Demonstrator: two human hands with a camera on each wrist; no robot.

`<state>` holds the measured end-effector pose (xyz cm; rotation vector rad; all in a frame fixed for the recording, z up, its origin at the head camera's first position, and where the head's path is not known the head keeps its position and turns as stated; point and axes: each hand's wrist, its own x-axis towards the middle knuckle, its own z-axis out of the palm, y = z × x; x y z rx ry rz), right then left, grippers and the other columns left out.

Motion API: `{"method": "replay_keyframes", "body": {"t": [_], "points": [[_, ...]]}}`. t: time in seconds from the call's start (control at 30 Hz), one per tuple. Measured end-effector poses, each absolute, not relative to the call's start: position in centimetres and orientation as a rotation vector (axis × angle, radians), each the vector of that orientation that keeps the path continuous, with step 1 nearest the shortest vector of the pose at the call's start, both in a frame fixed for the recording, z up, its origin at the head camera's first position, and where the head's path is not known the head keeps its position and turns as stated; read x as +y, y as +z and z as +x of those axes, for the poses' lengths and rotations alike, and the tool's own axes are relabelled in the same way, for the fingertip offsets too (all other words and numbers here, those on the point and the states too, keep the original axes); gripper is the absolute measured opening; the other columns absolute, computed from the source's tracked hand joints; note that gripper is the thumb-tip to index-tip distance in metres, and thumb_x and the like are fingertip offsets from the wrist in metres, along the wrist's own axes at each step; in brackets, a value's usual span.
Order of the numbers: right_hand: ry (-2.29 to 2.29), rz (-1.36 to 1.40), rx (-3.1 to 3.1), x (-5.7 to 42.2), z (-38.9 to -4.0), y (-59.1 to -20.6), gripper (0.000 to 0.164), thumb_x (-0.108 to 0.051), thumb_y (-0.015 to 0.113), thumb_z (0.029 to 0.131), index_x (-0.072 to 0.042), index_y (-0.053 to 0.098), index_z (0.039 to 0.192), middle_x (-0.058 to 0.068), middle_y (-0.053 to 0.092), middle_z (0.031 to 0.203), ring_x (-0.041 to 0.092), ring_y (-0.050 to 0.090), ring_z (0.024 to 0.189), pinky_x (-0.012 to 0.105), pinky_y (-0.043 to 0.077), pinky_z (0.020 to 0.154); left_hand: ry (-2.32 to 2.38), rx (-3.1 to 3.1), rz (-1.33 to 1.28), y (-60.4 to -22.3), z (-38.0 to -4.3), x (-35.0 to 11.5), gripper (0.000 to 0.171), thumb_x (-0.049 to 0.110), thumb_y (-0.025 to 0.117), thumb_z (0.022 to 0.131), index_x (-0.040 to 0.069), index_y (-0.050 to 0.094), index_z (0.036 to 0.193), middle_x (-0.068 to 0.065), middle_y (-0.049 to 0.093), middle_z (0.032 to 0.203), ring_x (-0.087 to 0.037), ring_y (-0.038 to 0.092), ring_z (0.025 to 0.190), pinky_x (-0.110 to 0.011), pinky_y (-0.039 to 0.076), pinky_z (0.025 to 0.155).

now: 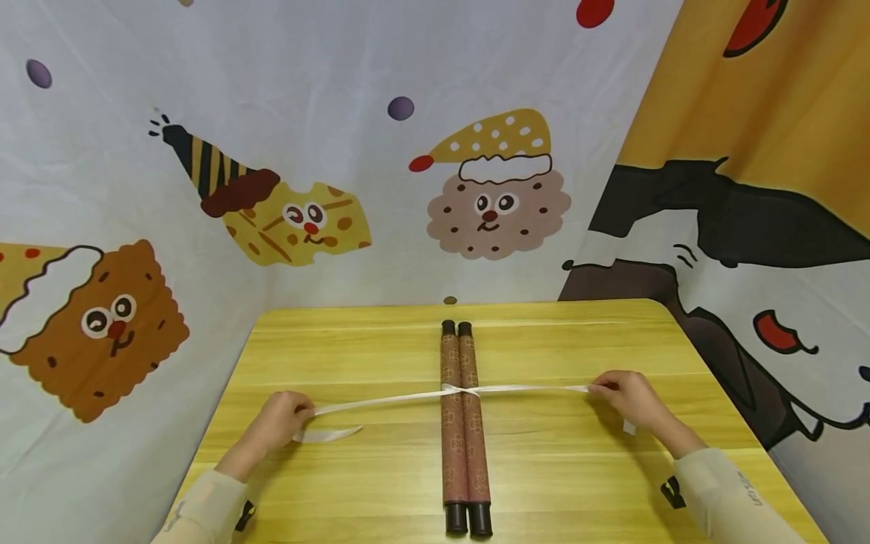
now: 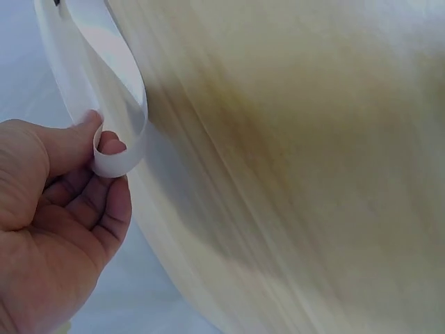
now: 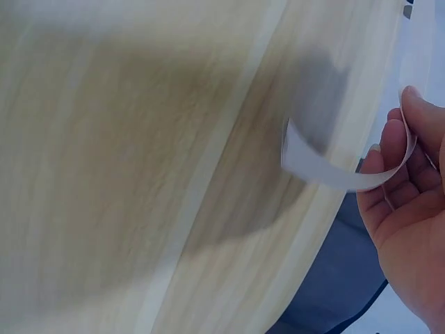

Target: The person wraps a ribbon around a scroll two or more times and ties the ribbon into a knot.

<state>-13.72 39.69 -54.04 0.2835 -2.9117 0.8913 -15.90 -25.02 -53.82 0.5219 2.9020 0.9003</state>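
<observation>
Two scroll rods [image 1: 454, 446] in brown patterned paper with black end caps lie side by side on the table. Around their middle runs a white ribbon [image 1: 387, 399], crossed on top, its two ends stretched out left and right. My left hand [image 1: 277, 419] pinches one end between thumb and index finger; a loose tail hangs past it. In the left wrist view the ribbon [image 2: 119, 161] curls over the fingertips. On the other side my right hand [image 1: 632, 399] pinches the opposite end. The right wrist view shows its short tail [image 3: 334, 174] curving away from the fingers.
The light wooden table [image 1: 544, 468] reaches back to a pale curtain [image 1: 340, 91] printed with cartoon biscuits and cheese. A yellow and grey printed cloth [image 1: 768, 189] hangs at the right. Small black objects [image 1: 673, 493] show beside the sleeves.
</observation>
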Motion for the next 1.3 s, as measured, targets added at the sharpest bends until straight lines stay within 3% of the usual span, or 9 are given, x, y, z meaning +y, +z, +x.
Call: {"method": "replay_keyframes", "body": {"t": [0.4, 0.63, 0.8, 0.93, 1.03, 1.1, 1.3], "points": [[0.869, 0.326, -2.896, 40.1, -13.7, -54.2, 0.005, -0.023, 0.069, 0.086, -0.020, 0.072, 0.083, -0.003, 0.069, 0.080, 0.010, 0.056, 0.065, 0.030, 0.049, 0.053, 0.854, 2.923, 0.476, -54.2, -15.9, -25.1, 0.011, -0.003, 0.068, 0.080, 0.007, 0.070, 0.078, -0.004, 0.068, 0.075, -0.011, 0.057, 0.065, -0.029, 0.052, 0.055], [0.885, 0.327, -2.866, 39.8, -13.5, -54.3, 0.008, -0.022, 0.067, 0.087, -0.016, 0.072, 0.083, -0.001, 0.069, 0.077, 0.010, 0.052, 0.058, 0.028, 0.046, 0.047, 0.836, 2.979, 0.533, -54.8, -15.8, -24.8, 0.012, -0.002, 0.069, 0.080, 0.009, 0.071, 0.076, -0.002, 0.067, 0.073, -0.010, 0.056, 0.063, -0.029, 0.052, 0.054], [0.930, 0.280, -2.909, 39.6, -13.1, -54.1, 0.015, -0.027, 0.065, 0.089, -0.014, 0.071, 0.087, 0.002, 0.069, 0.080, 0.012, 0.053, 0.060, 0.028, 0.047, 0.048, 0.758, 2.994, 0.602, -54.5, -15.9, -24.1, 0.019, -0.001, 0.065, 0.083, 0.011, 0.067, 0.068, 0.002, 0.061, 0.060, -0.010, 0.049, 0.053, -0.030, 0.048, 0.050], [0.946, 0.268, -2.922, 39.5, -12.8, -53.9, 0.017, -0.028, 0.064, 0.090, -0.013, 0.071, 0.090, 0.003, 0.069, 0.083, 0.013, 0.055, 0.064, 0.029, 0.049, 0.051, 0.685, 3.054, 0.585, -54.0, -15.9, -23.4, 0.014, -0.007, 0.066, 0.078, 0.006, 0.071, 0.081, -0.005, 0.066, 0.075, -0.018, 0.058, 0.067, -0.037, 0.053, 0.058], [0.949, 0.272, -2.920, 39.4, -12.6, -53.8, 0.015, -0.025, 0.063, 0.091, -0.013, 0.071, 0.093, 0.003, 0.069, 0.085, 0.014, 0.056, 0.066, 0.030, 0.049, 0.053, 0.655, 3.086, 0.605, -53.7, -15.9, -22.7, 0.033, -0.014, 0.064, 0.072, 0.001, 0.070, 0.100, -0.013, 0.067, 0.098, -0.027, 0.060, 0.089, -0.043, 0.055, 0.071], [0.950, 0.279, -2.918, 39.4, -12.6, -53.7, 0.014, -0.023, 0.063, 0.091, -0.012, 0.070, 0.094, 0.004, 0.070, 0.086, 0.015, 0.057, 0.068, 0.031, 0.050, 0.054, 0.641, 3.101, 0.641, -53.5, -15.9, -22.2, 0.039, -0.016, 0.061, 0.070, 0.000, 0.068, 0.105, -0.015, 0.065, 0.106, -0.030, 0.058, 0.096, -0.045, 0.055, 0.074], [0.955, 0.268, -2.919, 39.4, -12.5, -53.7, 0.017, -0.024, 0.062, 0.092, -0.010, 0.070, 0.097, 0.004, 0.070, 0.088, 0.016, 0.059, 0.073, 0.033, 0.051, 0.057, 0.655, 3.155, 0.705, -52.7, -16.1, -20.4, 0.034, -0.006, 0.062, 0.077, 0.000, 0.065, 0.111, -0.015, 0.063, 0.112, -0.029, 0.056, 0.101, -0.045, 0.054, 0.077]]}}
